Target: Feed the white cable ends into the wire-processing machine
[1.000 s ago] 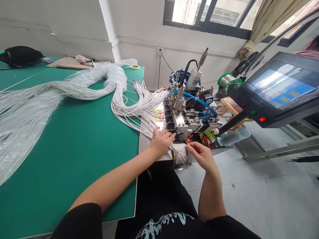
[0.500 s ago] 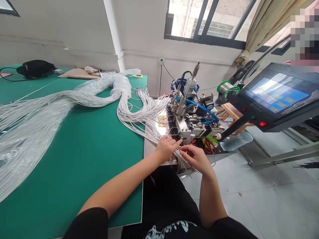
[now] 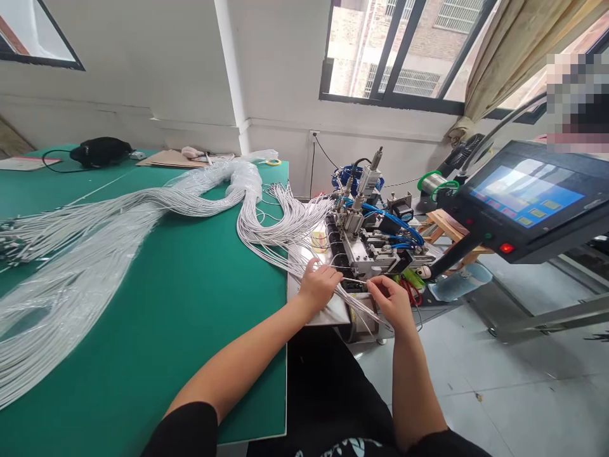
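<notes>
A single white cable (image 3: 354,280) is stretched between my two hands, just in front of a small bench machine (image 3: 366,238). My left hand (image 3: 321,284) is closed around the cable, resting over the loose ends of a bundle of white cables (image 3: 271,219). With thumb and fingertips, my right hand (image 3: 389,297) pinches the cable's other end. More cable ends (image 3: 359,306) hang below, between the hands, over the machine's front edge. Several cables run from the bundle into the machine's black side strip (image 3: 333,241).
A green table (image 3: 204,304) fills the left, bearing plastic-wrapped cables (image 3: 95,279) and a black pouch (image 3: 102,152). At right are a touchscreen panel (image 3: 528,190), a solder wire spool (image 3: 435,183) and red-handled scissors (image 3: 415,293). A pixelated person is at the upper right edge.
My right hand has moved right, away from my left, and the cable now shows taut between them. The camera view has shifted slightly, so the scene sits lower and further right.
</notes>
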Tool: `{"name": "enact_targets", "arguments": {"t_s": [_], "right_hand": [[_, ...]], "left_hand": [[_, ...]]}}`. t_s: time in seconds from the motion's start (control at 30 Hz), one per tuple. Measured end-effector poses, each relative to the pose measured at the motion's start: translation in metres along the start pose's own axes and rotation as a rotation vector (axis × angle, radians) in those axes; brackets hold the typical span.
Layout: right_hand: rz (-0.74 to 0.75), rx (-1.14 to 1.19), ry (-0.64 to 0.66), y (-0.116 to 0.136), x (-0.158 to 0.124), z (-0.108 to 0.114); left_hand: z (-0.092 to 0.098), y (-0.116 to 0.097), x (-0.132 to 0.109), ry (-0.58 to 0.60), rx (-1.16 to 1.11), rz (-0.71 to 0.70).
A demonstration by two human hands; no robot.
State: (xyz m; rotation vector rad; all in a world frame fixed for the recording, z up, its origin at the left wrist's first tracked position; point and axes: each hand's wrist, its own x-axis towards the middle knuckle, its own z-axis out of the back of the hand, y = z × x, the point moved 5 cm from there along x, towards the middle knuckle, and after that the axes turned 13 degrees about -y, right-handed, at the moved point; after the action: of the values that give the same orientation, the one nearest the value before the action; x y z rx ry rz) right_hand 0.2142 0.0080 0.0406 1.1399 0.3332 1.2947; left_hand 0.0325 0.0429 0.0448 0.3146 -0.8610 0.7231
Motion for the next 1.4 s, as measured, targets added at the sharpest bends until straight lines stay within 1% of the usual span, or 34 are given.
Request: {"name": "enact_targets", "arguments": {"t_s": [0.07, 0.27, 0.33, 0.4, 0.47, 0.57, 0.67, 0.73, 0.83, 0.9, 1.0, 1.1, 1.23, 1.33, 1.4], "right_hand": [[-0.039, 0.033, 0.025, -0.004, 0.001, 0.000], [-0.126, 0.102, 0.167, -0.004, 0.000, 0.004], [-0.132, 0.120, 0.151, -0.003, 0.000, 0.007], [-0.136, 0.156, 0.096, -0.002, 0.000, 0.007], [-0.151, 0.219, 0.061, -0.001, -0.001, 0.003], [-0.190, 0.325, 0.064, -0.001, -0.002, -0.009], [-0.199, 0.359, 0.030, -0.005, 0.001, -0.015], [-0.173, 0.298, -0.020, -0.010, 0.004, -0.013], [-0.103, 0.101, -0.055, -0.021, 0.008, -0.007], [-0.073, 0.010, -0.031, -0.028, 0.009, -0.007], [-0.072, 0.004, 0.023, -0.038, 0.009, -0.012], [-0.114, 0.059, 0.057, -0.046, 0.010, -0.018], [-0.178, 0.181, 0.120, -0.053, 0.014, -0.025], [-0.232, 0.262, 0.164, -0.057, 0.016, -0.029], [-0.304, 0.308, 0.170, -0.060, 0.015, -0.031]], "left_hand": [[0.001, 0.001, -0.001, -0.002, 0.013, -0.013], [-0.004, -0.006, -0.003, 0.049, -0.021, -0.161], [-0.005, -0.009, -0.003, 0.072, -0.039, -0.201], [-0.004, -0.010, -0.003, 0.085, -0.051, -0.218], [-0.002, -0.010, -0.003, 0.093, -0.056, -0.215], [-0.002, -0.011, -0.003, 0.105, -0.059, -0.208], [-0.005, -0.011, -0.003, 0.131, -0.062, -0.188], [-0.007, -0.010, -0.004, 0.146, -0.071, -0.167], [-0.010, -0.010, -0.005, 0.180, -0.092, -0.149], [-0.012, -0.010, -0.006, 0.221, -0.105, -0.145], [-0.014, -0.009, -0.006, 0.271, -0.113, -0.121], [-0.015, -0.008, -0.006, 0.285, -0.114, -0.078], [-0.015, -0.007, -0.006, 0.271, -0.100, -0.019], [-0.015, -0.006, -0.007, 0.265, -0.106, -0.015], [-0.016, -0.006, -0.007, 0.268, -0.118, -0.020]]}}
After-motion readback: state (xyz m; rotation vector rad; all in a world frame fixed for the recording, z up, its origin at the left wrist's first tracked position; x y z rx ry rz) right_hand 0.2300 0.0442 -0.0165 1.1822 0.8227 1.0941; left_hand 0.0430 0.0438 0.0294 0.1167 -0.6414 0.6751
